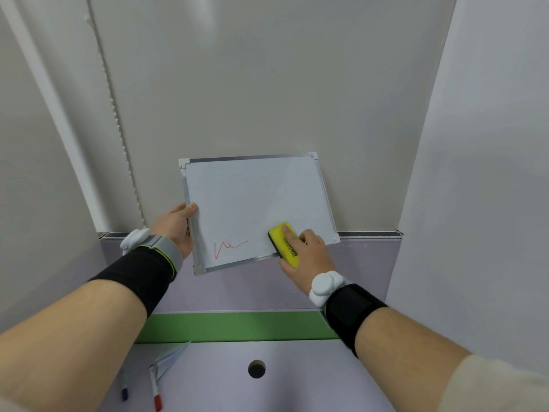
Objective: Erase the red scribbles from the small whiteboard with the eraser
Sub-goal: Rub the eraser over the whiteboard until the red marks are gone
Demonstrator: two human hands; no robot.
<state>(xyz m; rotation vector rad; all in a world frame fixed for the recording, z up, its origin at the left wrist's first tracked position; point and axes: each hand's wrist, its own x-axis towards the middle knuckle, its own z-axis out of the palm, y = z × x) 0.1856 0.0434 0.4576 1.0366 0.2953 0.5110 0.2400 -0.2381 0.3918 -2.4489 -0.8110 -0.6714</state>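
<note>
A small whiteboard (255,197) with a silver frame is held up in front of the grey wall, tilted slightly. My left hand (176,226) grips its left edge, thumb on the front. A short red scribble (227,248) shows near the board's lower left corner. My right hand (309,257) holds a yellow eraser (283,242) pressed flat on the board's lower right part, overlapping the bottom frame edge. The eraser sits to the right of the scribble, apart from it. The rest of the board's surface looks white.
Below lies a lavender desk (267,292) with a green strip (237,325) and a round cable hole (256,369). A red-capped marker (156,391), a blue-capped marker (124,388) and a folded paper (172,356) lie at the lower left. White partition panels stand on both sides.
</note>
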